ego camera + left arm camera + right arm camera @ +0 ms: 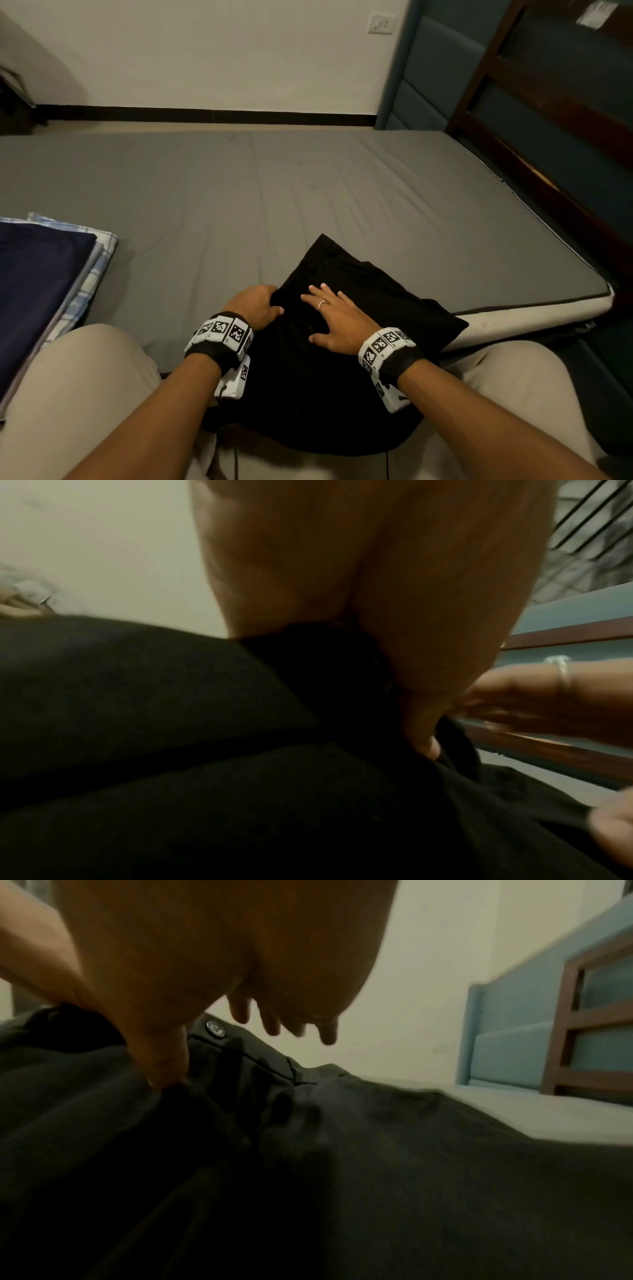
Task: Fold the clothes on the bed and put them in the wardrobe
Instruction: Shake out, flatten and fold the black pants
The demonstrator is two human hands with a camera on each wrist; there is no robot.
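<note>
Left hand [255,305] gripping one black trousers [359,308] edge, right hand [337,317] spread flat on top

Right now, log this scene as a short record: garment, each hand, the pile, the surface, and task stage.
garment: black trousers, partly folded, lying on the bed's near edge and the person's lap; metal button at the waistband
left hand: left hand grips the trousers' left edge, fingers curled into the cloth
right hand: right hand lies flat on the trousers, fingers spread, a ring on one finger
pile: folded clothes stacked at the left, navy piece on top, plaid beneath
surface: grey mattress
stage: folding under way; wardrobe not in view
</note>
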